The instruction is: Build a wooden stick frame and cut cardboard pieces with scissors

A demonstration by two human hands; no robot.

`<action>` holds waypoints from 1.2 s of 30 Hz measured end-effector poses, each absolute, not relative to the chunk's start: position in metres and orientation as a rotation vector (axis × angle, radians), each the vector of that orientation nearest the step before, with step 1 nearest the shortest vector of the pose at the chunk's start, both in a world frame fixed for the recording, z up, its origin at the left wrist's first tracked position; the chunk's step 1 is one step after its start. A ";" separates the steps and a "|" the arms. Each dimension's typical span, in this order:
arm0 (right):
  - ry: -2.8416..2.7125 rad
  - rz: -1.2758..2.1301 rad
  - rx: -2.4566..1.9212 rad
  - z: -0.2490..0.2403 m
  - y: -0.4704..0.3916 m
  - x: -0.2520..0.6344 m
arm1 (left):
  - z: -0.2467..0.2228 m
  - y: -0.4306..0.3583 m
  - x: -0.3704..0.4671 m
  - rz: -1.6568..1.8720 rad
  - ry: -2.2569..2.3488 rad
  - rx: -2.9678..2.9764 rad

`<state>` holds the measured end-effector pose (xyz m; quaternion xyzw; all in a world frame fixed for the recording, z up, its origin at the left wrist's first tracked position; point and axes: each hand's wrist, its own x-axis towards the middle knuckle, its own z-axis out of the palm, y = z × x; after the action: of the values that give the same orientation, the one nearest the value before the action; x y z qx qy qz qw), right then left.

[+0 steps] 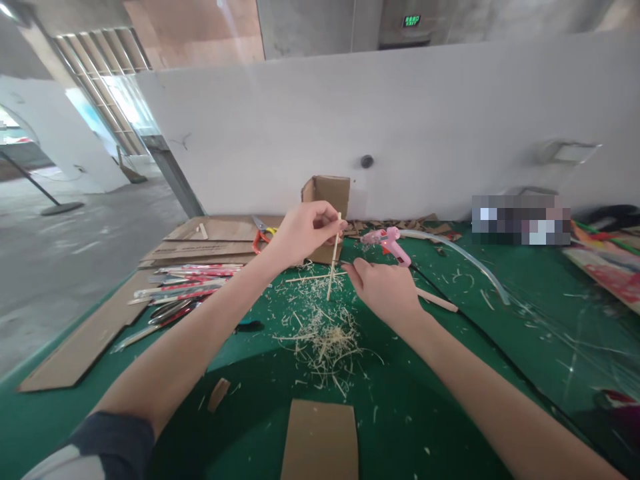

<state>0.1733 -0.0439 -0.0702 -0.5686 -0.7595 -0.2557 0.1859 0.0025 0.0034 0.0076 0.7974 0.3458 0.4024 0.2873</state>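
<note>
My left hand pinches the upper part of a thin wooden stick, which hangs nearly upright in front of a cardboard box. Just right of the stick is my right hand, its fingers closed around something mostly hidden; a thin tip pokes out toward the stick. A wooden handle-like piece shows beyond the right wrist. Below the stick lies a pile of wood shavings, and another thin stick rests flat behind it.
A pink glue gun lies behind my right hand. Scissors, wrapped sticks and cardboard sheets are at left. A cardboard piece lies at the front edge. The cardboard box stands near the wall.
</note>
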 end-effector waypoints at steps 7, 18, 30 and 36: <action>-2.357 -0.534 -1.702 -0.094 -0.050 0.167 | 0.006 0.005 0.001 1.070 0.961 2.139; -2.123 -0.742 -1.595 -0.071 -0.043 0.173 | 0.009 0.001 0.003 1.059 0.967 2.174; -2.291 -0.572 -1.633 -0.096 -0.045 0.171 | 0.006 0.007 0.002 1.066 0.954 2.120; -2.170 -0.653 -1.650 -0.079 -0.039 0.172 | 0.007 0.005 0.001 1.054 0.951 2.147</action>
<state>0.1718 -0.0392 -0.0794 -0.5802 -0.7631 -0.2295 0.1686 0.0012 0.0054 0.0074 0.8009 0.3546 0.3929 0.2801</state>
